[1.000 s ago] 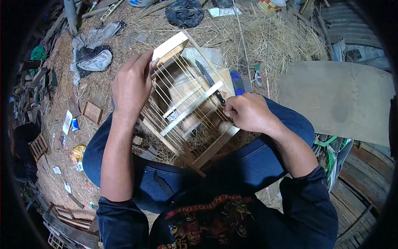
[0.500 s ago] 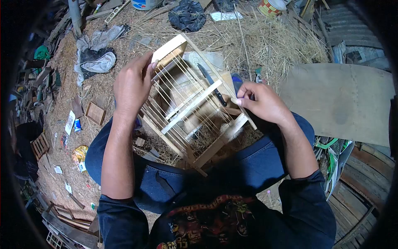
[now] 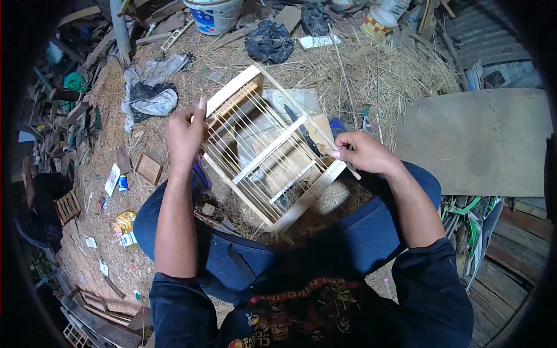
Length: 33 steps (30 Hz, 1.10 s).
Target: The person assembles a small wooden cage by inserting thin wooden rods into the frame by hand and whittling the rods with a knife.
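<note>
A wooden cage [image 3: 255,164] with pale wooden bars and thin rods is held tilted above my lap. My left hand [image 3: 187,138] grips its upper left corner, thumb along the end board [image 3: 233,91]. At the right side, my right hand [image 3: 366,153] pinches the lower end of the long side strip [image 3: 293,100] near the corner, fingers curled. Under the rods, a black-handled knife [image 3: 314,144] lies on a pale wooden board [image 3: 321,124], partly hidden by the crossbar.
Straw and shavings cover the ground. A large flat board [image 3: 476,139] lies at right. A white bucket [image 3: 213,14], black plastic bags [image 3: 268,42] and a grey cloth [image 3: 152,95] are at the back. Leftward are a small wooden tray [image 3: 148,168], a blue can [image 3: 122,183] and scrap wood.
The cage has tilted, so its end board and rods show at a different angle. My left hand has shifted its grip on the corner. The right hand stays near its corner.
</note>
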### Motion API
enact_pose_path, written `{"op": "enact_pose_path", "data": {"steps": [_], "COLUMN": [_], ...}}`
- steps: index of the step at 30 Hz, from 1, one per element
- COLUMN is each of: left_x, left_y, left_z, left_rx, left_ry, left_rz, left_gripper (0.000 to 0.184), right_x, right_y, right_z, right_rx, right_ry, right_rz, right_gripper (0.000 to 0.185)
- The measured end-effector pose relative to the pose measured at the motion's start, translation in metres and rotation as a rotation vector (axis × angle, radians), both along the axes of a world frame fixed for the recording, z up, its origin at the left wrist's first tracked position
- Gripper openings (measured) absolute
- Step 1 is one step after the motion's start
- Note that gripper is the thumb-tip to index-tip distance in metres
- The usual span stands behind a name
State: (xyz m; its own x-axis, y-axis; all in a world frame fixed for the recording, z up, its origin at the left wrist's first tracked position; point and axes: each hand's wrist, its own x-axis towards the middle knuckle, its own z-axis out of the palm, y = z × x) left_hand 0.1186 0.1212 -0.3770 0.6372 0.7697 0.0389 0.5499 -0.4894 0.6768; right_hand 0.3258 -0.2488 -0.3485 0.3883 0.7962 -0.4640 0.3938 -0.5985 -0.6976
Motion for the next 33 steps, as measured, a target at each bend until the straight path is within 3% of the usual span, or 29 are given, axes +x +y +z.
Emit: {"op": "enact_pose_path", "data": {"steps": [3,12,14,15,18,20,21,22,27,31,33], "left_x": [-0.007,0.022,0.04,0.05,0.085,0.108,0.118,0.127,0.173,0.188,0.186], "left_y": [0.007,0.033,0.046,0.044,0.041,0.034,0.029,0.025,-0.006,-0.031,-0.04], "left_z": [-0.006,0.036,0.037,0.039,0.04,0.037,0.036,0.033,0.031,0.035,0.037], "left_rx": [-0.225,-0.013,0.296,0.319,0.365,0.279,0.231,0.311,0.218,0.223,0.343], "left_ry": [-0.062,-0.276,-0.178,-0.132,0.001,0.012,0.028,-0.034,0.001,0.038,0.04], "left_rz": [0.009,-0.08,-0.199,-0.195,-0.284,-0.32,-0.33,-0.378,-0.482,-0.61,-0.681], "left_gripper": [0.051,0.046,0.042,0.042,0.037,0.033,0.042,0.04,0.042,0.043,0.043], "right_x": [-0.004,-0.029,-0.033,-0.033,-0.047,-0.051,-0.054,-0.056,-0.076,-0.092,-0.097], "right_y": [0.004,0.016,0.018,0.015,0.019,0.014,0.012,0.011,0.008,0.003,0.006], "right_z": [0.007,0.001,-0.005,-0.019,-0.006,-0.018,-0.022,-0.023,-0.032,-0.049,-0.048], "right_rx": [-0.009,0.183,0.156,0.253,0.092,0.104,0.101,0.099,0.036,0.092,0.079], "right_ry": [-0.149,-0.241,-0.107,-0.134,0.102,0.191,0.256,0.322,0.555,0.821,0.831], "right_rz": [0.053,-0.035,-0.088,-0.058,-0.192,-0.21,-0.227,-0.244,-0.302,-0.278,-0.25], "right_gripper": [0.026,0.024,0.023,0.024,0.027,0.029,0.029,0.029,0.026,0.031,0.034]}}
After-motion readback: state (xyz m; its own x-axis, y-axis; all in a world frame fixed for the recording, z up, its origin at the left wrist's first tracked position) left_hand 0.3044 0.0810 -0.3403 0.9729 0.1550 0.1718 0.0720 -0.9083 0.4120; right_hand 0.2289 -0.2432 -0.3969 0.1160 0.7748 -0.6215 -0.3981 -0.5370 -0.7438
